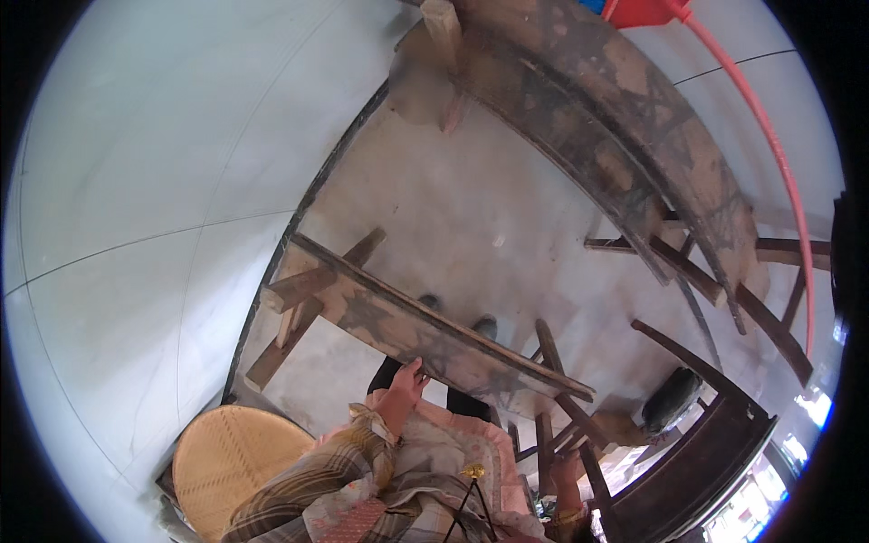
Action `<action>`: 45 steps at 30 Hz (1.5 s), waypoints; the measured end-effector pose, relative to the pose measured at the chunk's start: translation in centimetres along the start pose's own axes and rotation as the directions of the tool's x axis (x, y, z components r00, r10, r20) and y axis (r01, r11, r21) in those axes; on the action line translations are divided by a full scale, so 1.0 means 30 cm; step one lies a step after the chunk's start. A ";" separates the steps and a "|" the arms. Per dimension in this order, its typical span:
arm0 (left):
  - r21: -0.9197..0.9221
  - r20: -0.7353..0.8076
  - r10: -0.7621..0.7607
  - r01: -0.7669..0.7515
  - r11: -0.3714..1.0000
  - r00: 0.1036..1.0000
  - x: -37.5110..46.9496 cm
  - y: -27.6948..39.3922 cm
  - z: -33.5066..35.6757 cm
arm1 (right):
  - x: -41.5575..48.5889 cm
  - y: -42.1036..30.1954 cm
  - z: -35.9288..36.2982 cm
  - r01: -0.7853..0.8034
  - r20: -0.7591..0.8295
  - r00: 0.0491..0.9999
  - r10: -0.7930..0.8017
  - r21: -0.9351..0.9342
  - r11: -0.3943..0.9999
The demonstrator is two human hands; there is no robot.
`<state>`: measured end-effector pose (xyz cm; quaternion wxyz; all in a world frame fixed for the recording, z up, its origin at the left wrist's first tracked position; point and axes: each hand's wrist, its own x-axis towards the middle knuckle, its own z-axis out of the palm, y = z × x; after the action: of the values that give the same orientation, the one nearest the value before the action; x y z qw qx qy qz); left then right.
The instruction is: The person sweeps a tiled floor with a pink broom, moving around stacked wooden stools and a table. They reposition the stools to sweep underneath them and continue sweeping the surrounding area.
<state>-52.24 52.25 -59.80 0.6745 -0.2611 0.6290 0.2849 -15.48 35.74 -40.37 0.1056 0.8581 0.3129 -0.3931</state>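
A long wooden bench (pixel 434 339) with splayed legs lies crosswise before me, its legs sticking out at both ends. My left hand (pixel 406 381) grips the near edge of its board, around the middle. Lower right, my right hand (pixel 567 470) is at the bench's right-end legs, partly hidden by them; its grip is unclear. Plaid sleeves and a pink-edged apron (pixel 499 441) cover my arms and front. The tips of dark shoes (pixel 485 327) show beyond the board.
Longer wooden benches (pixel 577 115) stand at the upper right, with a red dustpan (pixel 641 12) and its long handle beside them. A round woven bamboo tray (pixel 237 468) is at lower left, near the pale wall. Dark wooden furniture (pixel 686 475) and a dark rounded object (pixel 672 400) are at right.
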 end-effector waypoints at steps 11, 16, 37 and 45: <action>0.297 0.016 0.175 -0.172 0.939 0.984 -0.335 0.298 -0.086 | 0.013 -0.639 -0.527 0.560 -0.204 0.820 -0.535 0.093 0.823; 0.257 -0.013 0.270 -0.258 0.931 0.963 -0.496 0.393 -0.328 | 0.158 -1.053 -1.101 0.737 -0.566 0.229 -0.792 -0.430 0.521; 0.346 -0.203 0.867 -0.795 0.499 0.456 -0.988 0.687 -0.329 | 0.215 -1.042 -1.655 0.460 -0.505 0.419 -0.755 -0.599 0.656; 0.867 0.464 0.843 -0.333 -0.370 0.272 -0.963 0.787 -0.053 | -0.407 -0.773 -1.266 0.554 -0.270 0.763 -0.587 -0.193 0.810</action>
<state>-71.52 66.07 -30.94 0.2149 0.5673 0.7894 0.0942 -12.78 64.57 -4.44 -0.0272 0.7671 0.5915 -0.2468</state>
